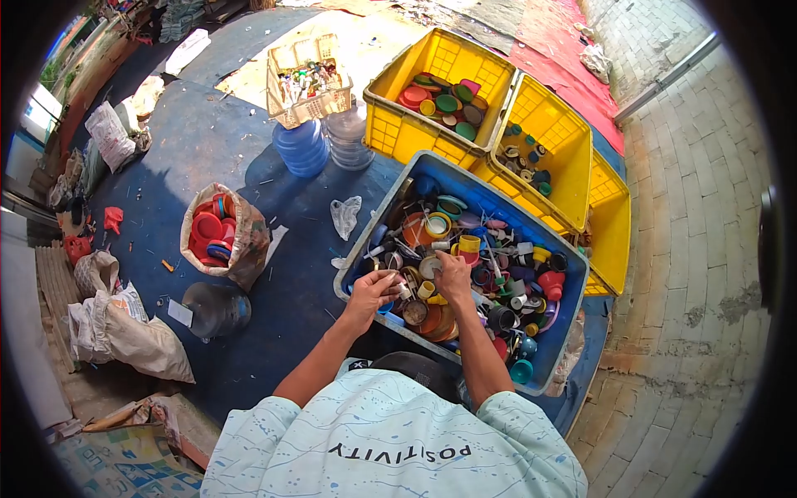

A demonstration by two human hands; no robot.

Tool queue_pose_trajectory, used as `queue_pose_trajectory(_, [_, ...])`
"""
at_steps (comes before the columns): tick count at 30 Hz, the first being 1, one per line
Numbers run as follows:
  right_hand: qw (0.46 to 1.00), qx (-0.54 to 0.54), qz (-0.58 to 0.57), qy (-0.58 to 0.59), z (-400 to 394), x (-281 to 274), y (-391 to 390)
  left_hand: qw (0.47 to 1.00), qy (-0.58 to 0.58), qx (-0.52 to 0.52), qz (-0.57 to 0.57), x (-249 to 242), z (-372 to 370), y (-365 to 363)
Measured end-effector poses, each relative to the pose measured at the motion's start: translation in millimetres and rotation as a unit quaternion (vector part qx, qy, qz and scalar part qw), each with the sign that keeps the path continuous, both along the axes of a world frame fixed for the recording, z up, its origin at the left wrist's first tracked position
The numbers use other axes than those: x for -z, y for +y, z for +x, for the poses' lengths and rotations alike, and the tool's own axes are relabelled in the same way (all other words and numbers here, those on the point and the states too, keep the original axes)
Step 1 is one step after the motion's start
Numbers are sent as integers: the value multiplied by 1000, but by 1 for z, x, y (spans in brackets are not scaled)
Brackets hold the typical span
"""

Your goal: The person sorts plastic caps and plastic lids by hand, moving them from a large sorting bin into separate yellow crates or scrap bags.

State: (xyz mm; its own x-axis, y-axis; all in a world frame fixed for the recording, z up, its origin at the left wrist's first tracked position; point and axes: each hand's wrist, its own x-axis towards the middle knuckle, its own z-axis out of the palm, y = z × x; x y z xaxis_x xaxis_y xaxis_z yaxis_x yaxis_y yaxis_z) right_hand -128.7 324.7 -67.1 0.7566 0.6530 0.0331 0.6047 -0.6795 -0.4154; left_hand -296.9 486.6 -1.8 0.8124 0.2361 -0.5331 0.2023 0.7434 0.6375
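My left hand (372,295) is closed in a pinch on a small white plastic cap (404,290) above the near left part of a blue crate (359,259). Close beside it, my right hand (453,278) reaches into the crate with its fingers closed at a pale round lid (429,267). Mixed plastic caps, lids and pump tops fill the crate. Among them are a yellow cap (469,244), a red piece (551,285) and a round brownish lid (414,312) below my hands.
Yellow crates (390,129) holding sorted lids stand beyond the blue one. A beige basket (311,112) sits on water jugs (300,149). To the left are a sack (249,261) of red lids, a dark clear jug (217,310) and white sacks (141,340). A block wall (689,249) runs along the right.
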Motion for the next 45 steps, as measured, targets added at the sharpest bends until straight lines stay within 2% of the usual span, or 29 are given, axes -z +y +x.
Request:
queue_pose_trajectory(3, [999, 23, -20, -43, -9, -3, 5, 999, 11, 28, 30, 15, 11, -4])
queue_pose_trajectory(6, [998, 50, -25, 33, -6, -8, -4, 992, 20, 63, 105, 17, 20, -12])
queue_pose_trajectory(9, [983, 57, 116, 130, -6, -27, -20, 976, 10, 99, 196, 10, 26, -22])
queue_pose_trajectory(12, [960, 76, 157, 218, -16, -56, -28, 953, 18, 136, 269, 5, 29, -33])
queue_pose_trajectory(17, [905, 81, 181, 376, -24, -73, -34, 975, 7, 127, 181, 12, 28, -39])
queue_pose_trajectory(20, [883, 50, 196, 425, -20, -69, -36, 984, 23, 103, 143, 12, 22, -42])
queue_pose_trajectory(23, [822, 98, 292, 479, -2, -51, -33, 992, 24, 53, 111, 13, 15, -44])
queue_pose_trajectory(25, [936, 51, 176, 301, 16, -33, -26, 996, 39, 19, 81, 3, 7, -44])
queue_pose_trajectory(26, [972, 25, 115, 205, 25, -21, -22, 996, 45, 9, 79, -1, 3, -43])
queue_pose_trajectory(27, [980, -19, 122, 155, 33, -4, -21, 996, 51, -3, 76, -6, -1, -43])
queue_pose_trajectory(30, [993, -51, 91, 62, 39, 4, -12, 994, 58, -49, 79, -16, -16, -47])
queue_pose_trajectory(34, [997, -62, 24, 46, 37, 0, -6, 987, 71, -104, 97, -23, -47, -58])
queue_pose_trajectory(35, [994, -73, -55, 59, 36, -3, -6, 985, 76, -120, 100, -25, -57, -62])
queue_pose_trajectory(39, [993, -108, -47, -18, 23, 12, -12, 967, 94, -217, 93, -34, -98, -82])
queue_pose_trajectory(42, [994, -100, -30, -15, 17, 1, -12, 952, 113, -277, 63, -30, -132, -96])
queue_pose_trajectory(45, [995, -89, -15, 51, 18, -3, -12, 946, 122, -301, 17, -26, -159, -96])
